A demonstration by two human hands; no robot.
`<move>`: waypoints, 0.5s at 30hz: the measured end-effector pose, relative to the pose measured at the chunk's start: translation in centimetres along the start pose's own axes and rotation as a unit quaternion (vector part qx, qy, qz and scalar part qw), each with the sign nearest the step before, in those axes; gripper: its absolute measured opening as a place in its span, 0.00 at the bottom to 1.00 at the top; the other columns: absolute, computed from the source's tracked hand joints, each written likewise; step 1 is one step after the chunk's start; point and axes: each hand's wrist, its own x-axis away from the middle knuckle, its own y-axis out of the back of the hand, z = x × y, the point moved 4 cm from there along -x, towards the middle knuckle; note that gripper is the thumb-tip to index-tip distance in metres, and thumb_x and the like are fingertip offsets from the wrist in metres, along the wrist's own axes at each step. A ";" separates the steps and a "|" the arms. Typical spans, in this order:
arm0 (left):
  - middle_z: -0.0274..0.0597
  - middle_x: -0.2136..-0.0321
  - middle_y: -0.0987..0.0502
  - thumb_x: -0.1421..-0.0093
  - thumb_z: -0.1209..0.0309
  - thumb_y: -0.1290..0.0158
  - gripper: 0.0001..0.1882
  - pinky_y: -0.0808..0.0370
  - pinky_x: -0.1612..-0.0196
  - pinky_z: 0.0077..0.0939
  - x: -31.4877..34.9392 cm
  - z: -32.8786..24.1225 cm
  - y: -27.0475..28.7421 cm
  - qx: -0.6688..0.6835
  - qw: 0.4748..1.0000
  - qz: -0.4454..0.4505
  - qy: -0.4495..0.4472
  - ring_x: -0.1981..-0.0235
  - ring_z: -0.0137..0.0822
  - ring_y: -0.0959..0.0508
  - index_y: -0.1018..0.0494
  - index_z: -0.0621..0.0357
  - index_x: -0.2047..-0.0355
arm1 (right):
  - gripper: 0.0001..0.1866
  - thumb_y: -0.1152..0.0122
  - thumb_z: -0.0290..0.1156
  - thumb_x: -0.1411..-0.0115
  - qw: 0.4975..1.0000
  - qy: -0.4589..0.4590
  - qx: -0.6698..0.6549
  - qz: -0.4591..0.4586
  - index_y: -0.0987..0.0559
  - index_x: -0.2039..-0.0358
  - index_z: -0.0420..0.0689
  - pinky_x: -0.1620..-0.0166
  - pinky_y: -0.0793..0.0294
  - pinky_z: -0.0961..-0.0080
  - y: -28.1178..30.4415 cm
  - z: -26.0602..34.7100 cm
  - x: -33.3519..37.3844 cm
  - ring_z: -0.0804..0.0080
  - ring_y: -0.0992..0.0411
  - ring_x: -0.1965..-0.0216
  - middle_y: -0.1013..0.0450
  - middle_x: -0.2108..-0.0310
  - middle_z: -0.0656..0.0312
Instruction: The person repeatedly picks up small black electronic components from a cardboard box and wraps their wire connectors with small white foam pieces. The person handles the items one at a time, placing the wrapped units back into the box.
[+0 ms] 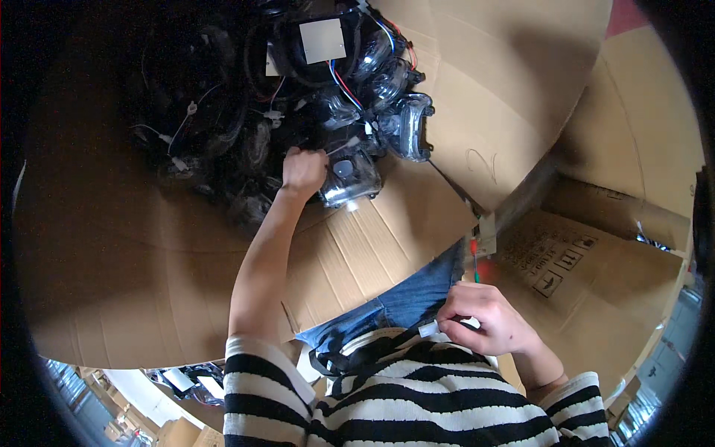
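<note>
My left hand (304, 171) reaches into a big cardboard box, its fingers closed among a heap of black lamp units with clear lenses. What it grips, if anything, is hidden; a thin pale strip (344, 146) shows just beyond the knuckles. A clear-lensed lamp (351, 181) lies right beside that hand. Close to my body, my right hand (484, 319) is closed in a pinch. A small whitish plug-like piece (428, 328) sticks out on the left of its fingers. Just above this hand is a thin red and green item (474, 257); whether the hand touches it I cannot tell.
The cardboard box's near flap (372, 257) folds toward my lap. Loose wires with white connectors (192, 109) and a pale square plate (322, 41) lie over the heap. Another carton (573, 283) stands at the right, with more lamp parts (190, 384) at the lower left.
</note>
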 end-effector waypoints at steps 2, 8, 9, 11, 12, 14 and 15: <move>0.50 0.79 0.26 0.53 0.68 0.51 0.06 0.29 0.67 0.35 2.9 0.0 2.3 0.134 0.989 -0.062 -0.010 0.74 0.47 0.25 0.28 0.56 0.77 | 0.03 0.46 0.25 0.52 1.000 -0.003 0.004 0.003 0.29 0.79 0.41 0.72 0.36 0.70 0.1 -0.3 -0.1 0.61 0.35 0.76 0.34 0.81 0.58; 0.48 0.81 0.29 0.47 0.76 0.55 0.15 0.31 0.71 0.25 9.9 -0.6 11.4 0.452 0.881 -0.087 0.109 0.78 0.33 0.27 0.32 0.62 0.58 | 0.03 0.46 0.24 0.53 0.999 0.009 0.000 0.042 0.30 0.77 0.41 0.72 0.37 0.69 -0.7 -0.1 -1.7 0.62 0.35 0.76 0.35 0.81 0.58; 0.48 0.79 0.29 0.47 0.75 0.54 0.15 0.31 0.70 0.25 11.0 -1.3 12.1 0.475 0.870 -0.096 0.089 0.77 0.34 0.27 0.33 0.63 0.58 | 0.03 0.46 0.24 0.53 0.999 0.014 -0.003 0.046 0.30 0.77 0.41 0.72 0.37 0.69 -0.7 0.3 -1.9 0.62 0.35 0.76 0.35 0.81 0.59; 0.47 0.75 0.29 0.47 0.73 0.53 0.14 0.31 0.68 0.25 13.0 -2.7 12.4 0.509 0.850 -0.126 0.053 0.72 0.35 0.27 0.34 0.65 0.60 | 0.03 0.45 0.24 0.53 0.999 0.019 -0.005 0.051 0.30 0.77 0.41 0.72 0.37 0.69 -0.7 1.0 -2.1 0.62 0.36 0.76 0.35 0.81 0.59; 0.45 0.76 0.28 0.45 0.73 0.55 0.12 0.31 0.69 0.25 14.1 -3.6 13.0 0.498 0.862 -0.092 0.036 0.74 0.33 0.27 0.33 0.64 0.60 | 0.03 0.45 0.24 0.53 0.999 0.025 -0.008 0.047 0.30 0.77 0.41 0.73 0.38 0.70 -0.6 1.1 -2.1 0.62 0.36 0.76 0.35 0.81 0.59; 0.43 0.77 0.28 0.43 0.72 0.56 0.10 0.31 0.72 0.22 16.3 -5.3 12.4 0.599 0.797 -0.019 0.082 0.77 0.28 0.27 0.32 0.64 0.63 | 0.03 0.45 0.23 0.54 0.999 0.031 -0.012 0.039 0.30 0.77 0.41 0.73 0.38 0.70 -0.5 1.6 -2.1 0.62 0.36 0.77 0.35 0.81 0.59; 0.41 0.78 0.28 0.42 0.72 0.57 0.10 0.31 0.73 0.20 17.4 -6.3 11.8 0.643 0.763 -0.024 0.060 0.78 0.27 0.28 0.31 0.65 0.64 | 0.04 0.45 0.23 0.54 0.999 0.032 -0.017 0.029 0.30 0.77 0.40 0.74 0.39 0.70 -0.5 2.0 -2.1 0.63 0.36 0.77 0.35 0.81 0.59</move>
